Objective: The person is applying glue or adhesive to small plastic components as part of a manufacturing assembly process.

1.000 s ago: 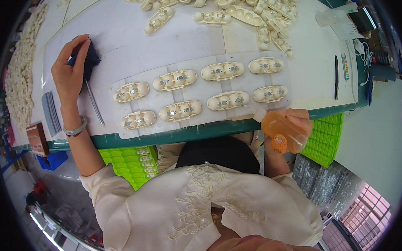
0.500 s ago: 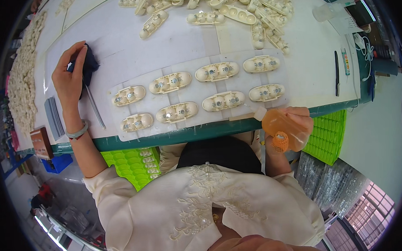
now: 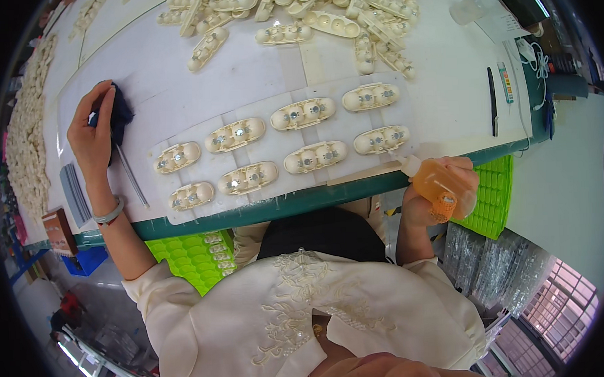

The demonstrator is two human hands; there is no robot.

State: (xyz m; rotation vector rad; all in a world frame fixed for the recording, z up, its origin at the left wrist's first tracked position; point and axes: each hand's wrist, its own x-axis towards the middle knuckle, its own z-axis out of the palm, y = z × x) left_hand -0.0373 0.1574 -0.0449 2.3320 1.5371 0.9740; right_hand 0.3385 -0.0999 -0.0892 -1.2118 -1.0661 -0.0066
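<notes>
"The right hand [image 3: 420, 208] is wrapped round a bottle [image 3: 437, 182] of amber liquid. Where does it sit?"

"Between three and four o'clock of the white board [image 3: 310, 135], over the near edge of the tabletop [image 3: 245, 71]. Its pale spout [image 3: 409, 165] points to ten o'clock, at the nearest cream part [image 3: 381, 140]. Whether the thin tip touches it, I can't tell."

"And the left hand [image 3: 90, 133]?"

"At nine o'clock of the board, thumb and fingers pinched on a dark blue cloth [image 3: 120, 115]. A thin rod [image 3: 132, 178] lies near six o'clock of that."

"How would the bottle handle?"

"Light, I'd judge, with soft walls that give under a squeeze, and slippery if any liquid gets on it. I'd hold it round the belly, fingers clear of the spout, and press gently."

"And the cream parts?"

"Eight lie on the board in two rows of four, with a pile [image 3: 331, 24] around twelve o'clock. They look stiff, smooth and light; I'd take one by its long outer sides."
</notes>
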